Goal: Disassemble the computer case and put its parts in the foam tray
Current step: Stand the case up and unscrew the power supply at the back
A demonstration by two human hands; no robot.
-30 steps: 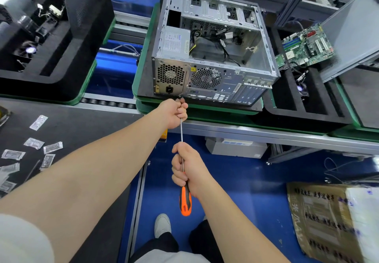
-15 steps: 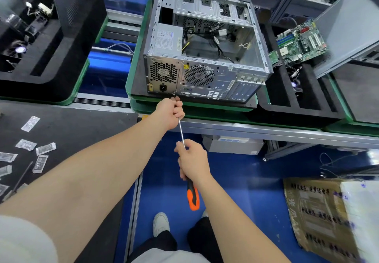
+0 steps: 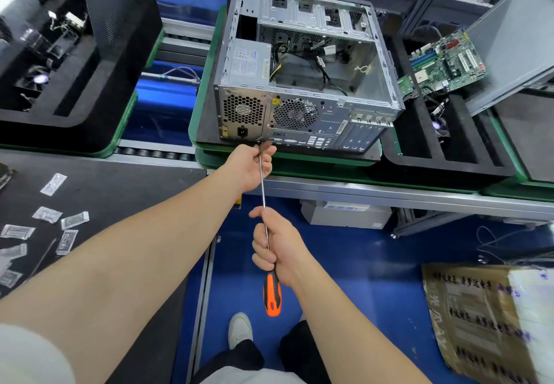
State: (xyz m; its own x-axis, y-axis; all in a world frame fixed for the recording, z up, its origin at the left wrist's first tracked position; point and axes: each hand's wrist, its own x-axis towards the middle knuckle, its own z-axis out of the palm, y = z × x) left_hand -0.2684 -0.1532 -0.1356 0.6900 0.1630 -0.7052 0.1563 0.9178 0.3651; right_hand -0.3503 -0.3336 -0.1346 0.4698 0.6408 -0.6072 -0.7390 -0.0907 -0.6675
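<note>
While the computer case (image 3: 314, 120) lies open on a green pallet (image 3: 299, 163) beside the foam tray (image 3: 434, 168), a screwdriver (image 3: 272, 293) at its rear is clamped in curled fingers of the left hand (image 3: 248, 166) and right hand (image 3: 277, 247). The steel is judged stiff, heavy and sharp-edged, and is best gripped by the frame rails.

Both arms reach forward. Left hand (image 3: 250, 168) pinches the screwdriver (image 3: 272, 293) shaft, right hand (image 3: 277, 247) just behind it is wrapped round near the handle.
</note>
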